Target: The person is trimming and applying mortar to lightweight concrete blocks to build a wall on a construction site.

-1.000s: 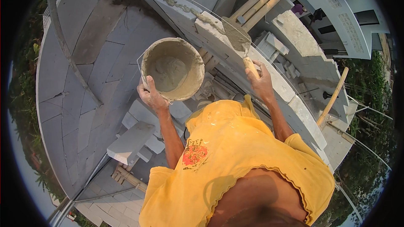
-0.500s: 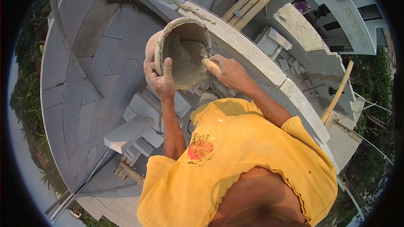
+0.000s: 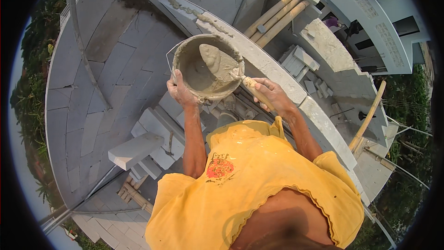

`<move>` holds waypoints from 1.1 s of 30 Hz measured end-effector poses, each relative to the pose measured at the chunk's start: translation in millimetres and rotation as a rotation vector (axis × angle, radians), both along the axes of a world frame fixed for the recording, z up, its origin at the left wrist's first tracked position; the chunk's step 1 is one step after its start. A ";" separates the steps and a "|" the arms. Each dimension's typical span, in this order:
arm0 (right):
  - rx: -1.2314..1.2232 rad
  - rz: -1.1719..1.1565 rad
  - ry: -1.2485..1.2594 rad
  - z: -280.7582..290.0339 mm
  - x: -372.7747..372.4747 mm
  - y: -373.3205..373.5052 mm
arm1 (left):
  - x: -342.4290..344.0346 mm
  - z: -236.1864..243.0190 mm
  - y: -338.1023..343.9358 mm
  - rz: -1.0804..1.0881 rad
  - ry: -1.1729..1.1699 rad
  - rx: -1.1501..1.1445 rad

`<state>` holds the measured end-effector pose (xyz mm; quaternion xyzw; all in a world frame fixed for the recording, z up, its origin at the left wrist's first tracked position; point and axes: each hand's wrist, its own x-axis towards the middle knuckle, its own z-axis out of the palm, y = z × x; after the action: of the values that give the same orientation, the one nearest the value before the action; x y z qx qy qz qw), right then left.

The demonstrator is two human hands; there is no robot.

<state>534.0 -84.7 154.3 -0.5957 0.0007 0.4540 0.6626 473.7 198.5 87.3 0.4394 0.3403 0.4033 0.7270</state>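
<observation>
A mortar-caked bucket with a thin wire handle is held up in front of me, its mouth toward my view. My left hand grips its lower left rim, thumb on the near side. In my right hand is the wooden handle of a trowel. The trowel's blade lies over the bucket's mouth, heaped with wet grey mortar. More mortar coats the bucket's inner wall.
A pale block wall curves past on the right, with a strip of mortar along its far top. Loose blocks are stacked at the lower left. Bamboo poles lie at the far right, and another pole leans nearer.
The bucket has turned more upright and shifted slightly right and nearer. The trowel blade, earlier inside and hardly visible, has come up loaded with mortar. My right hand has moved right and nearer.
</observation>
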 end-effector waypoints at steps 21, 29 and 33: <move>-0.992 -0.047 -1.096 -24.7 31.2 34.6 | -47.8 -3.6 64.3 0.056 0.188 0.046; -0.937 -0.098 -1.199 -44.7 54.5 87.9 | -45.9 -12.5 66.1 0.062 0.200 0.023; -0.915 -0.054 -1.204 -37.7 76.3 113.0 | -39.4 -17.3 70.5 0.075 0.150 0.013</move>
<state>610.3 28.3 116.6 -0.9561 -0.1582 -0.0118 0.2462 434.3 269.0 70.0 0.4599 0.4075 0.3985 0.6809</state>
